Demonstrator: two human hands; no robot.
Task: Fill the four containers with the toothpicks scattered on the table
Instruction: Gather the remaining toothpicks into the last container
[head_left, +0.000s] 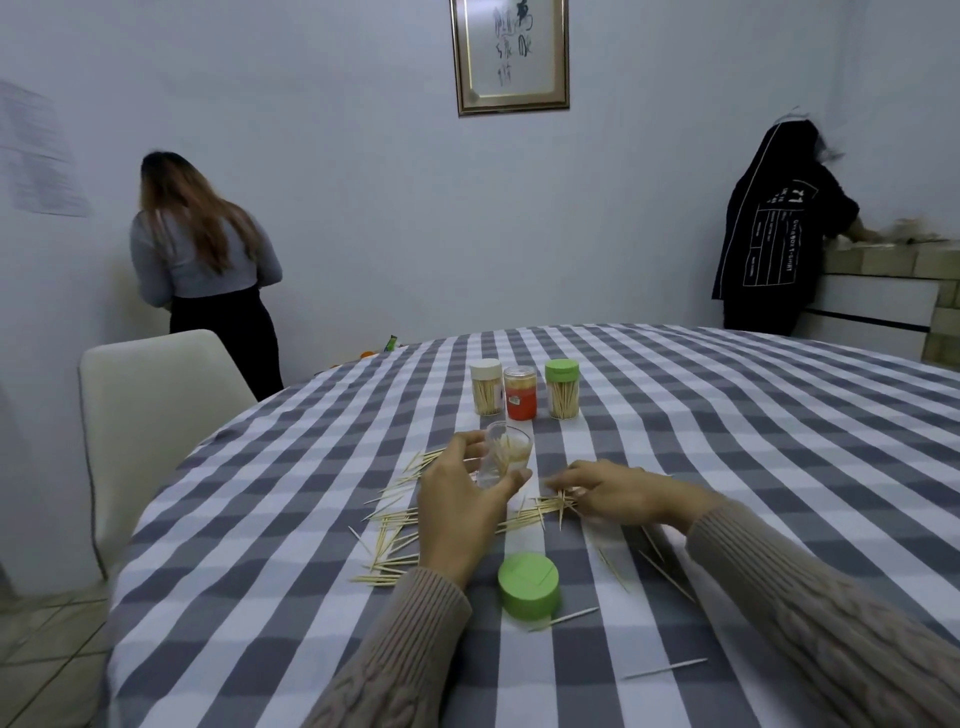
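Near the middle of the checked tablecloth, the left hand grips an open clear jar, fingers and thumb curled round its wall, tipped a little toward the right. It looks partly filled with toothpicks. Just right of it the right hand rests on a small heap of toothpicks, fingers bent down over them; blur makes it hard to tell whether any are actually pinched.

Three capped jars stand farther off: white lid, red jar, green lid, close together. A loose green cap lies near, between the forearms, and many toothpicks are scattered to the left and right of it.

The likely trouble is the tilted jar: tipped further, it could spill what it holds. A crooked bundle could also catch the rim and scatter. A sleeve dragging across could sweep the near loose toothpicks off the table edge.
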